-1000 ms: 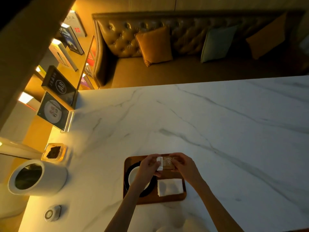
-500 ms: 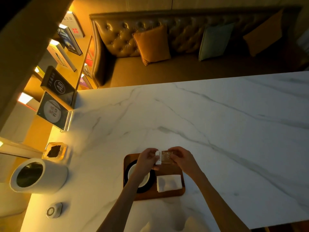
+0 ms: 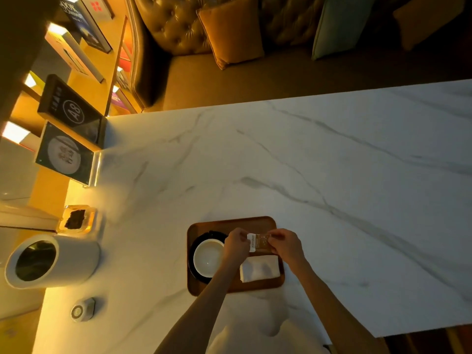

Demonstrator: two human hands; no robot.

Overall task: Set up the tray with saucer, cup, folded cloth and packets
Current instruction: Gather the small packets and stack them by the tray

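A dim, amber-lit lounge; a white marble table (image 3: 332, 175) fills the frame. Low centre sits the tray (image 3: 229, 222), with the cup (image 3: 208, 259) on its dark saucer (image 3: 195, 242) and the folded cloth (image 3: 260, 268) beside it. Left hand (image 3: 236, 245) and right hand (image 3: 287, 245) each pinch the packets (image 3: 259, 242) over the tray. The packets could slip from so light a grip and land in the cup.

White cylinder (image 3: 52, 261), glass dish (image 3: 76, 219), sign stands (image 3: 69, 139), sofa cushions (image 3: 231, 31).
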